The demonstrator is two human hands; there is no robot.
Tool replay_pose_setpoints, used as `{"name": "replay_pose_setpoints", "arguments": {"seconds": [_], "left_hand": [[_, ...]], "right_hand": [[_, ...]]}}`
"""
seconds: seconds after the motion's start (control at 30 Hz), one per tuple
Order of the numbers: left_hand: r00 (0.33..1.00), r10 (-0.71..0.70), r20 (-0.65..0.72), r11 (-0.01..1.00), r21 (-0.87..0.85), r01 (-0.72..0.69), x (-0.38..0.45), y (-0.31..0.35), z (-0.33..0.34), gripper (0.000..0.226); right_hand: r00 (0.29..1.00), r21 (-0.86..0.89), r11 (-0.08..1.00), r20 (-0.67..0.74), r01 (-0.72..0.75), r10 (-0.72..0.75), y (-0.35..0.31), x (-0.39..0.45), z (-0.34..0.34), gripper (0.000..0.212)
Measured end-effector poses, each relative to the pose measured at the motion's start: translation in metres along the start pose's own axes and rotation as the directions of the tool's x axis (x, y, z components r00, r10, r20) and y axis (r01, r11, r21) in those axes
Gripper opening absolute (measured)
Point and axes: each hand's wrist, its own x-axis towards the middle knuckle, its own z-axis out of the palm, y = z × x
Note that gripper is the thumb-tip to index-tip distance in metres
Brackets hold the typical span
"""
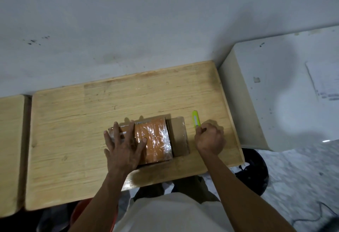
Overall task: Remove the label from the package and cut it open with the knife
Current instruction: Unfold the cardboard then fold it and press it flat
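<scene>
- Left hand (124,147) is spread flat, pressing on the package (154,140); right hand (210,140) is fisted around the yellow-green knife (196,121), just right of the package.
- Wooden table (73,140) has loads of bare room left of the left hand and beyond both hands.
- White cabinet (275,94) sits right of the right hand, past the table edge.
- Package has a cardboard flap (178,136) folded out toward the knife hand.

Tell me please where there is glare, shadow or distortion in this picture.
Head view: glare shines on the clear wrap of the package; the left hand and right hand cast soft shadows on the table, and a large shadow falls on the white surface at right; the wide lens bends the table edges; the paper is too blurred to read.
</scene>
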Motion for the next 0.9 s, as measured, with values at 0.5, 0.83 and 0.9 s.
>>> {"name": "replay_pose_setpoints", "arguments": {"seconds": [0.5, 0.83, 0.9], "left_hand": [[0.946, 0.215, -0.241, 0.969, -0.067, -0.237, -0.017, -0.030, 0.005, 0.082], [0.954, 0.177, -0.241, 0.976, -0.086, -0.203, -0.035, -0.063, 0.009, 0.078], [0.957, 0.181, -0.228, 0.974, -0.096, -0.207, -0.035, -0.067, 0.004, 0.082]], "right_hand": [[0.917, 0.389, 0.896, 0.233, 0.216, -0.323, -0.021, -0.072, 0.009, 0.024], [0.922, 0.430, 0.901, 0.369, -0.054, -0.121, -0.041, -0.093, 0.010, 0.025], [0.930, 0.451, 0.888, 0.356, -0.088, -0.088, -0.045, -0.093, 0.007, 0.023]]}}
